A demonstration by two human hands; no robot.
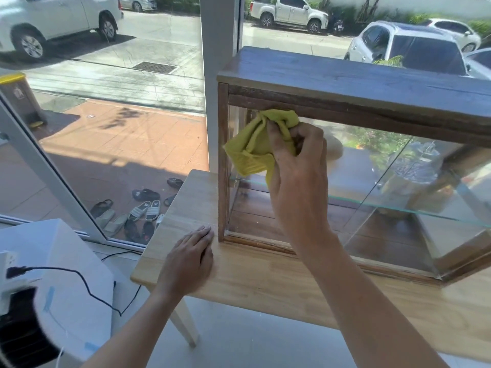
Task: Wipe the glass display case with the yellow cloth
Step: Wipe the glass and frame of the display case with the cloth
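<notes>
A wood-framed glass display case (372,112) stands on a light wooden table (265,282). My right hand (297,166) grips a bunched yellow cloth (255,144) and holds it against the upper left of the case's front glass pane, just under the top rail. My left hand (188,258) rests flat, fingers straight, on the tabletop beside the case's lower left corner. A glass shelf runs across the inside of the case.
A white appliance (53,282) with a black cable (79,280) stands at the lower left. Large windows behind the table show a pavement, several sandals (138,211) and parked cars. A jar-like object (417,179) shows through the glass at the right.
</notes>
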